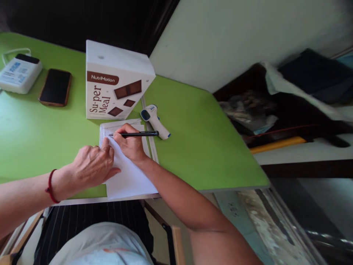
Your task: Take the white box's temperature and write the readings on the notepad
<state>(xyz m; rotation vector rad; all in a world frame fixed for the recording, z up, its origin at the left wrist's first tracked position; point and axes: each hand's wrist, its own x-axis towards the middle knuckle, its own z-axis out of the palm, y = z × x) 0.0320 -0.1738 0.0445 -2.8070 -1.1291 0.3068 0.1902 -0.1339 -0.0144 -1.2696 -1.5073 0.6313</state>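
Note:
My right hand (129, 143) is closed round a black pen (142, 134), whose tip touches a white sheet of paper (129, 180) near its written upper left part. Small handwriting shows there, too fine to read. My left hand (95, 162) rests on the left side of the sheet, thumb apart and index finger stretched towards the pen tip; it holds nothing that I can see. More papers lie under the sheet. Just beyond both hands stands a white NutriMotion box (106, 95). To its right lies a white and blue infrared thermometer (154, 119).
A phone (56, 87) and a white device with a cable (20, 73) lie at the left on the green table (198, 147). The table's right edge slopes down towards me. Beyond it, a dark shelf (248, 81) holds plastic bags and cloth.

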